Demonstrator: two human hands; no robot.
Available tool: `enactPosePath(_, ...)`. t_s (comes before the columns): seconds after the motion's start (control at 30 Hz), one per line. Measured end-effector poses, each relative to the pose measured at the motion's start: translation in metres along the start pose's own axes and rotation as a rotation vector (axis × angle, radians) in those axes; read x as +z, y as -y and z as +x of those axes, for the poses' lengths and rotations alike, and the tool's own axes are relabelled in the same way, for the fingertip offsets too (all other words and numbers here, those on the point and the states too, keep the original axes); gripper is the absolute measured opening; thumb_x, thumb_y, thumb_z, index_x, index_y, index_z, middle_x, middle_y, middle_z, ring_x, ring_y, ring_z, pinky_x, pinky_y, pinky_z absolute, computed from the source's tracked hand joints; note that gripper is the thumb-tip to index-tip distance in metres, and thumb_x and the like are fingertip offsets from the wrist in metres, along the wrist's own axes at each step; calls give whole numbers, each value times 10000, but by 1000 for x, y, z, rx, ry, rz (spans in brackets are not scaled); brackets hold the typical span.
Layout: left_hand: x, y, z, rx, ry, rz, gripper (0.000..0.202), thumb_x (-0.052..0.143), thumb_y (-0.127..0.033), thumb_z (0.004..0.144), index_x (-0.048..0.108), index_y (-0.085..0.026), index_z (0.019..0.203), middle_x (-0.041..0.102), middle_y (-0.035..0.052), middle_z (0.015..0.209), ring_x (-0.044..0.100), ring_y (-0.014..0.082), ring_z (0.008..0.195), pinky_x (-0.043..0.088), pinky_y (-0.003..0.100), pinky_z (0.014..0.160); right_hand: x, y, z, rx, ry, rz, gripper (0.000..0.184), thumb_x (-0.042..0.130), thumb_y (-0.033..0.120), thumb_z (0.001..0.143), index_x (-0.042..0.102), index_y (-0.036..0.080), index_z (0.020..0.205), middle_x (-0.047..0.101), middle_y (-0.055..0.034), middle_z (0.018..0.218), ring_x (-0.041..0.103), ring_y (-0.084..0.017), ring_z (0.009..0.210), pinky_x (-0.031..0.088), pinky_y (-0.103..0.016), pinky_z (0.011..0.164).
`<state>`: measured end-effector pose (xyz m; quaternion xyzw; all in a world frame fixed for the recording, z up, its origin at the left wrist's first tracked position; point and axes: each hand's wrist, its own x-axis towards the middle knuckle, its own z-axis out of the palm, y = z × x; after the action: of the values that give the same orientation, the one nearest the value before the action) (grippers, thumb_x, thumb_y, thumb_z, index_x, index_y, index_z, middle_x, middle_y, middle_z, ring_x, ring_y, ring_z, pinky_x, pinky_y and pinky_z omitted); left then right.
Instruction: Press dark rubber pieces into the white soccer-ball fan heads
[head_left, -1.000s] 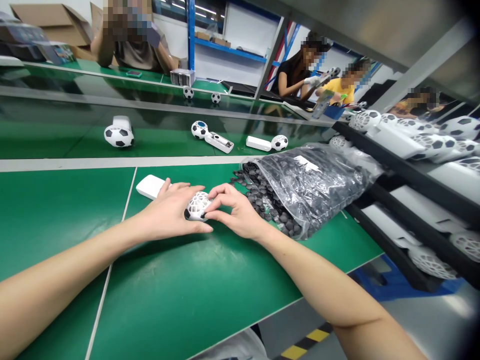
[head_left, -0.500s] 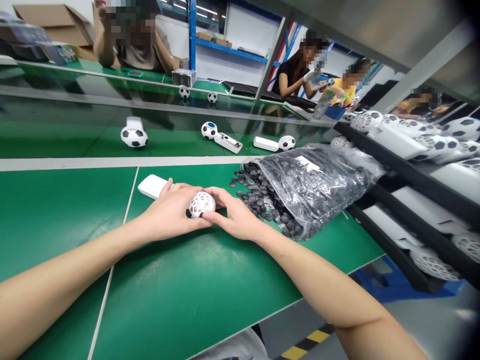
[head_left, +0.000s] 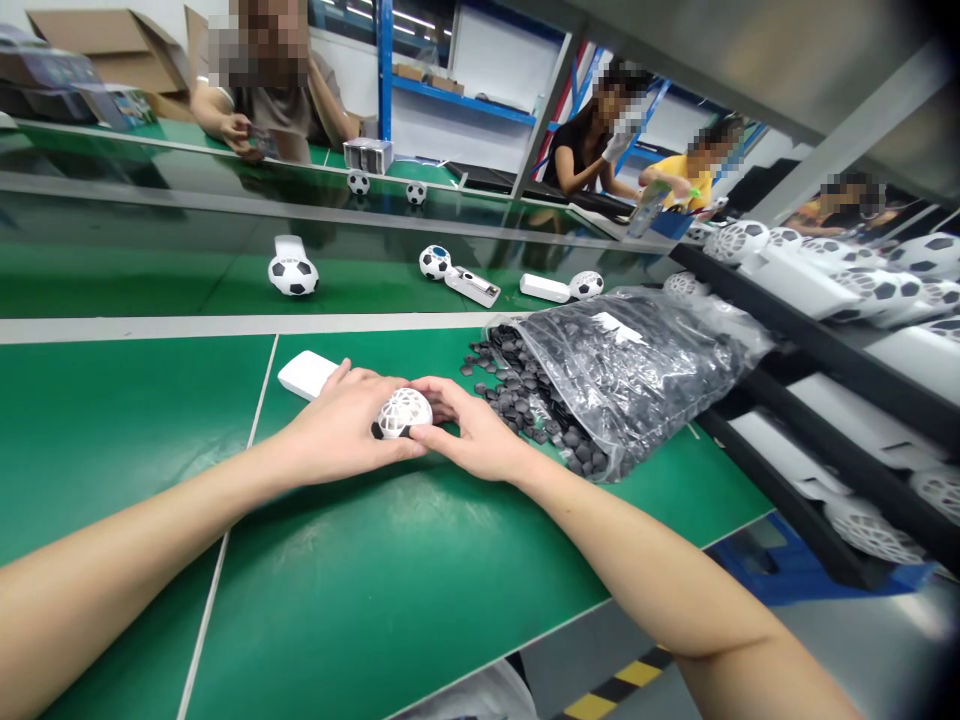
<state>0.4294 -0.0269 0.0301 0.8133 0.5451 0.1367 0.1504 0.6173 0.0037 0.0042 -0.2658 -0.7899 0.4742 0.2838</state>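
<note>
Between my hands is a white soccer-ball device (head_left: 406, 408) with an open lattice top and a few black patches near its lower edge. Its flat white handle (head_left: 307, 375) sticks out past my left hand towards the left. My left hand (head_left: 352, 425) is closed around the ball end from the left and covers where the handle joins. From the right, my right hand (head_left: 469, 430) grips the ball's side with thumb and fingers. Small black patches (head_left: 517, 395) lie in a loose heap to the right of it, spilling from a clear plastic bag (head_left: 637, 365).
Black racks (head_left: 795, 490) at right hold several white lattice-headed devices. Beyond the pale rail (head_left: 150, 328), a green conveyor belt (head_left: 360, 280) carries similar devices, including a patched one (head_left: 293, 274). Small soccer balls (head_left: 358, 183) sit farther back. Several people work across the line.
The devices on the near belt have shifted right, and the small balls farther back slightly left. My hands stay almost still around the device. The person opposite has lowered one hand.
</note>
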Motion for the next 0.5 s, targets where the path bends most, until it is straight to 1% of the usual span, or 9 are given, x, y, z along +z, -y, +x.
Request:
enactPosePath(0.1,-1,0,0,3,9,0,584,552,-634,680,555,-214,1085,609,77,1039,483,289,1045,186,562,1031,0,0,0,3,3,28,452,594,295,806,412,193,1208,522,-80,1229,562,-170,1065,468,-340,940)
enactPosePath(0.23,-2,-2,-1,-5,14,0,566,561,-607,685,554,-205,1084,607,79,1035,484,288,1041,186,554,1036,1,1,-1,31,1,36,460,606,284,794,419,183,1202,524,-86,1222,566,-171,1055,470,-337,935)
enactPosePath(0.4,1,-3,-2,6,-32,-41,528,550,-557,710,553,-187,1087,607,82,1032,499,294,1025,187,545,1042,7,4,-2,63,-68,48,449,627,275,770,438,193,1169,547,-80,1188,576,-178,1036,492,-341,895)
enactPosePath(0.5,2,0,-1,8,-25,-78,563,582,-542,692,542,-180,1121,601,81,1043,496,293,1039,172,537,1055,4,2,2,66,-73,58,452,642,288,759,450,189,1155,559,-81,1174,579,-173,1027,495,-331,880)
